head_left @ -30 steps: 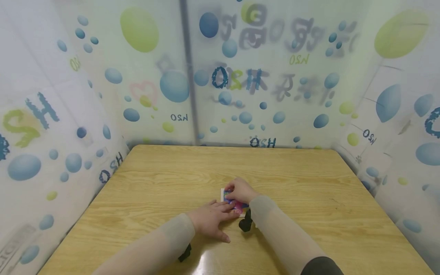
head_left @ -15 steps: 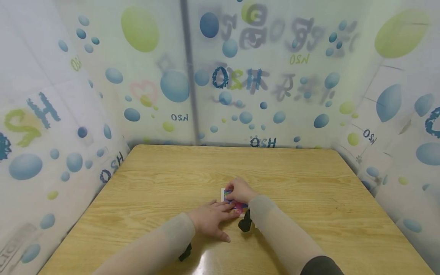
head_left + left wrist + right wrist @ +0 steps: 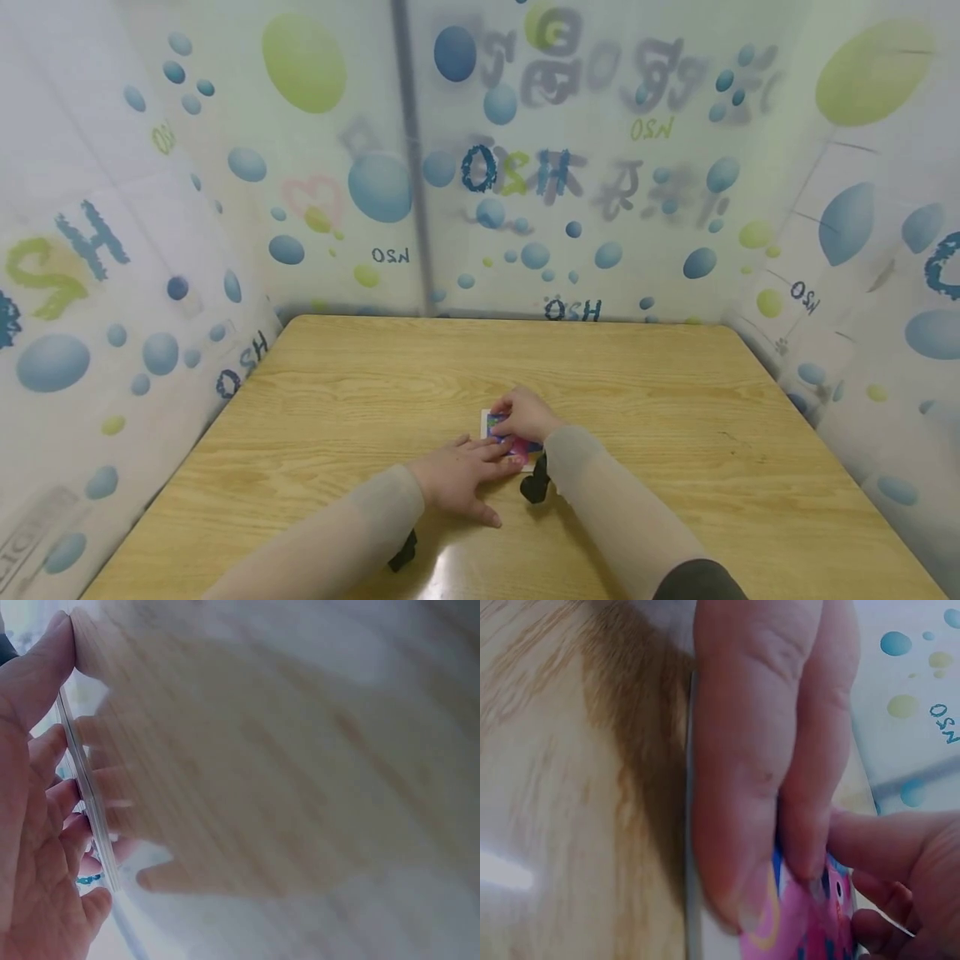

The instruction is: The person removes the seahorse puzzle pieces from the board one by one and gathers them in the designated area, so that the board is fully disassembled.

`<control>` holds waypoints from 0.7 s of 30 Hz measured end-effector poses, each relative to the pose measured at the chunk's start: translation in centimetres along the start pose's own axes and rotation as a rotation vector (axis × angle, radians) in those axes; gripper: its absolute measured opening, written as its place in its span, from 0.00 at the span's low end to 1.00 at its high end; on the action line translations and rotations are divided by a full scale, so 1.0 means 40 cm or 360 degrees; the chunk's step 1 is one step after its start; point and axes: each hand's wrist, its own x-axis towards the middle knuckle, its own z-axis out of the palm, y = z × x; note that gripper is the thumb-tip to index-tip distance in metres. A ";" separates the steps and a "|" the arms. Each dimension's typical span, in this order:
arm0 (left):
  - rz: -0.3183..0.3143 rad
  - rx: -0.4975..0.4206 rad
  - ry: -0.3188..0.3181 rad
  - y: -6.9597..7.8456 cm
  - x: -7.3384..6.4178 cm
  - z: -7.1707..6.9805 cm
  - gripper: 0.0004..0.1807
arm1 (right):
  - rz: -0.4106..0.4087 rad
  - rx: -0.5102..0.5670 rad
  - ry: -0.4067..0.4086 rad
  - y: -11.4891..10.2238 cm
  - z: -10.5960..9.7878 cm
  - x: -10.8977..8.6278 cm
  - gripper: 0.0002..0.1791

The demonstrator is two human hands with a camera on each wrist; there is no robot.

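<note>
A small flat picture board (image 3: pixel 519 448) with a white border lies on the table. In the left wrist view its layered edge (image 3: pixel 93 799) shows edge-on. My left hand (image 3: pixel 459 477) rests palm down with spread fingers, their tips pressing on the board's near part. The right wrist view has two straight left-hand fingers (image 3: pixel 739 750) on the pink print. My right hand (image 3: pixel 527 417) bends over the far part, thumb and curled fingertips gripping at the board. That right hand (image 3: pixel 930 877) is at the right of its wrist view; a loose piece between its fingertips cannot be made out.
The wooden table (image 3: pixel 375 367) extends around both hands. White curtain walls (image 3: pixel 615 100) printed with blue and green drops enclose its back and sides. A dark wrist mount (image 3: pixel 536 483) sits under the right wrist, another (image 3: pixel 403 552) under the left.
</note>
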 end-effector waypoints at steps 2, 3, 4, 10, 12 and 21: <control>-0.0002 0.0003 0.0003 0.000 0.001 0.001 0.45 | 0.0022 0.0003 -0.0001 -0.005 -0.001 0.000 0.13; -0.0004 0.0004 0.0004 0.000 0.001 0.001 0.44 | 0.0032 0.0002 0.0001 -0.008 -0.001 -0.001 0.13; -0.0006 0.0006 0.0006 -0.001 0.001 0.001 0.45 | 0.0040 0.0001 0.0004 -0.009 -0.001 0.000 0.13; -0.0016 -0.0005 0.0011 -0.003 0.003 0.004 0.45 | 0.0067 -0.0004 0.0016 -0.015 0.002 0.003 0.15; -0.0016 -0.0015 0.0010 -0.003 0.004 0.004 0.45 | 0.0082 0.0001 0.0012 -0.016 0.002 0.004 0.15; -0.0036 -0.0033 -0.0008 -0.002 0.001 0.001 0.45 | 0.0118 0.0036 -0.0015 -0.017 0.005 0.007 0.14</control>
